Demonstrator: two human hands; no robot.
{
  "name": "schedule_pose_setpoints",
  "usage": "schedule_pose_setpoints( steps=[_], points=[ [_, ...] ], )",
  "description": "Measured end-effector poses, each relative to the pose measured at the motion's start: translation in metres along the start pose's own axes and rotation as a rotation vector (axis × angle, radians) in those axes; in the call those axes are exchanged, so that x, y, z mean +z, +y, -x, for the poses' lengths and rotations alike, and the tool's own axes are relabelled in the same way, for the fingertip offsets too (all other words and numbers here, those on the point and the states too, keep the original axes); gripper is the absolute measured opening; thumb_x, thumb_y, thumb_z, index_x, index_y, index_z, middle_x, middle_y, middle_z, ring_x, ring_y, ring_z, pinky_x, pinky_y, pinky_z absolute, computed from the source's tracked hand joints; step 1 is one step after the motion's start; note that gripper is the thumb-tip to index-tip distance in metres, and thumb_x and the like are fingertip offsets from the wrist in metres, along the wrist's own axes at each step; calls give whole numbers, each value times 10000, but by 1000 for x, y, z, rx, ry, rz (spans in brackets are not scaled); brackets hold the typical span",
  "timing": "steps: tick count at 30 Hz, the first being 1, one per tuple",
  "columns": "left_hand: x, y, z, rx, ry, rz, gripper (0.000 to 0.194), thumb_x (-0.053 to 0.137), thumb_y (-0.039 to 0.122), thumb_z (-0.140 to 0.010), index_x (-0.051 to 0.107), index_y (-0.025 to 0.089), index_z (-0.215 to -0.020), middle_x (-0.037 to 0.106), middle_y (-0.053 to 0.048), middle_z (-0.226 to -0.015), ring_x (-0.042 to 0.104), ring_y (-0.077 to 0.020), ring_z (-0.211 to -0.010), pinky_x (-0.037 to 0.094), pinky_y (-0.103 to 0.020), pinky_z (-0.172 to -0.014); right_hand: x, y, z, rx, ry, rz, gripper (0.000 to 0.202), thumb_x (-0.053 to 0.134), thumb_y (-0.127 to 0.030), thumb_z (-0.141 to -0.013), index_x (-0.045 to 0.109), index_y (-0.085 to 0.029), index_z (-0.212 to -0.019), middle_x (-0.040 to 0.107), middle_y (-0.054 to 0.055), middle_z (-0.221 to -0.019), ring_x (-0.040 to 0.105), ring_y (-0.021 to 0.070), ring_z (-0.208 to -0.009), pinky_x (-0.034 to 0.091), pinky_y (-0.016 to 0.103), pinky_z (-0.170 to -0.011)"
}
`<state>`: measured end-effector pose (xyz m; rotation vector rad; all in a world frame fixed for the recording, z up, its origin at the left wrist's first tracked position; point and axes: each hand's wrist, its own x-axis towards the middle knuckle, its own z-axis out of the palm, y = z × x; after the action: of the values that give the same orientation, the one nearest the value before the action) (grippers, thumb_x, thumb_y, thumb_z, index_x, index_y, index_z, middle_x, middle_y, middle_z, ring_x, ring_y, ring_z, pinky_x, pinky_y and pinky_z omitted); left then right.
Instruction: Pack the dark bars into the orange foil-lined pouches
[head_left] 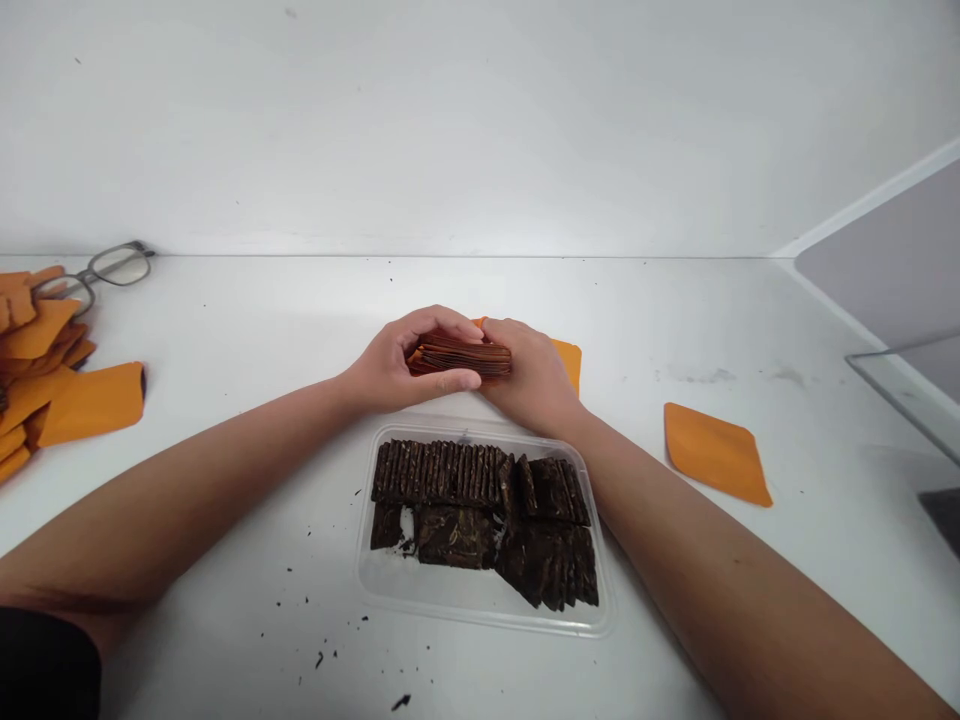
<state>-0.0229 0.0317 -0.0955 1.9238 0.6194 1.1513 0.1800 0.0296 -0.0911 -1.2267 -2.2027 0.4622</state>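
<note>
Between my two hands is a stack of orange packets (pixel 463 358), edges toward me, just beyond the clear container. My left hand (pixel 397 360) wraps round its left side, thumb in front and fingers over the top. My right hand (pixel 532 375) presses against the right side, with its fingertips hidden. An orange piece (pixel 570 362) shows behind my right hand, flat on the table. Nearer to me, the clear plastic container (pixel 480 615) holds rows of thin dark brown squares (pixel 442 472), some upright and some leaning or lying flat.
Orange packets (pixel 94 403) lie heaped at the far left beside eyeglasses (pixel 120 265). A single orange packet (pixel 716 452) lies on the right. Dark crumbs dot the white table (pixel 247 650). A white wall (pixel 480 130) rises behind; a clear-edged object (pixel 900 400) stands at right.
</note>
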Motion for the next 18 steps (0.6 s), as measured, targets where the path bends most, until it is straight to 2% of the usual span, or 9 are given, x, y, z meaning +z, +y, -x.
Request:
schedule_pose_setpoints(
  steps=[4, 8, 10, 13, 15, 18],
  points=[
    [2, 0, 0, 24, 9, -47, 252, 726, 303, -915, 662, 194, -1134, 763, -59, -1103, 736, -128, -1001, 610, -254, -904, -1, 0, -1, 14, -3, -46, 238, 659, -389, -843, 515, -210, -779, 576, 0, -739, 480, 151, -709, 341, 292, -693],
    [0, -4, 0, 46, 12, -81, 280, 746, 363, -909, 679, 193, -1121, 781, -61, -1096, 748, -137, -984, 616, -263, -898, -2, 0, -1, 12, -4, -105, 286, 675, -432, -830, 516, -206, -759, 571, -5, -728, 482, 144, -702, 343, 295, -692],
    [-2, -6, -1, 46, 31, -97, 343, 772, 449, -887, 688, 196, -1102, 788, -60, -1058, 749, -140, -939, 617, -260, -854, -3, -1, -1, 12, -10, -141, 301, 688, -449, -825, 533, -203, -748, 570, -13, -707, 480, 133, -679, 350, 292, -676],
    [-6, -9, -1, 36, 64, -116, 572, 868, 615, -719, 700, 198, -1072, 790, -62, -1023, 742, -154, -889, 613, -261, -798, -4, -3, 0, 23, -20, -202, 278, 707, -444, -812, 585, -199, -761, 577, -27, -674, 474, 116, -626, 360, 280, -620],
    [-7, -9, -1, 14, 92, -136, 602, 896, 615, -675, 710, 199, -1068, 792, -57, -1009, 736, -155, -871, 608, -260, -775, -4, -3, 2, 30, -16, -236, 256, 706, -446, -817, 639, -199, -820, 600, -26, -677, 487, 117, -609, 382, 280, -598],
    [-6, -7, -1, -32, 126, -171, 406, 860, 491, -780, 742, 208, -1045, 798, -32, -945, 722, -132, -800, 589, -242, -711, -2, -3, 4, 32, 16, -247, 329, 702, -460, -844, 699, -210, -1058, 697, 12, -841, 600, 169, -735, 481, 323, -691]
  ],
)
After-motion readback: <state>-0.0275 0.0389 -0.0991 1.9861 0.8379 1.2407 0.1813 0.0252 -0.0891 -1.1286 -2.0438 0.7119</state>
